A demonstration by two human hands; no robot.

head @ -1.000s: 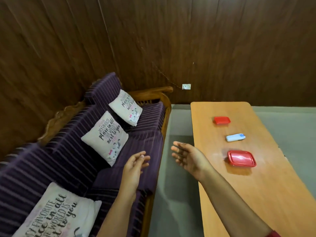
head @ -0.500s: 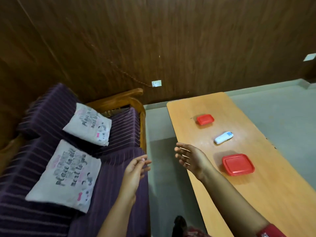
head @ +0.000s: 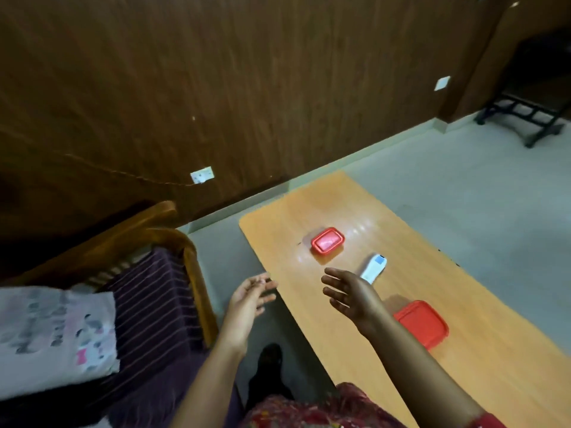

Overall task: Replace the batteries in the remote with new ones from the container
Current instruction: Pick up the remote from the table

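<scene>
- Now the left hand (head: 251,299) hangs in the air over the gap of floor (head: 222,261) between the sofa (head: 154,291) and the surface (head: 482,307). Its fingers are loosely stretched and it grasps nothing; the fingertips reach the surface's left edge.
- The right hand (head: 352,296) is above the surface, fingers spread and released, also grasping nothing.
- The white remote (head: 374,267) lies flat on the surface just beyond the right hand, its pale blue end pointing away. Its near end is hidden behind the hand, so I cannot tell whether they touch.
- A small red container (head: 327,244) with its lid on sits farther along the surface, near the remote but apart from it.
- A larger, flatter red container (head: 421,324) sits closer in, just right of the right wrist, also lidded.
- A printed cushion (head: 52,332) rests on the striped purple sofa at left.
- A white wall socket (head: 202,175) is set low in the wood-panelled wall.
</scene>
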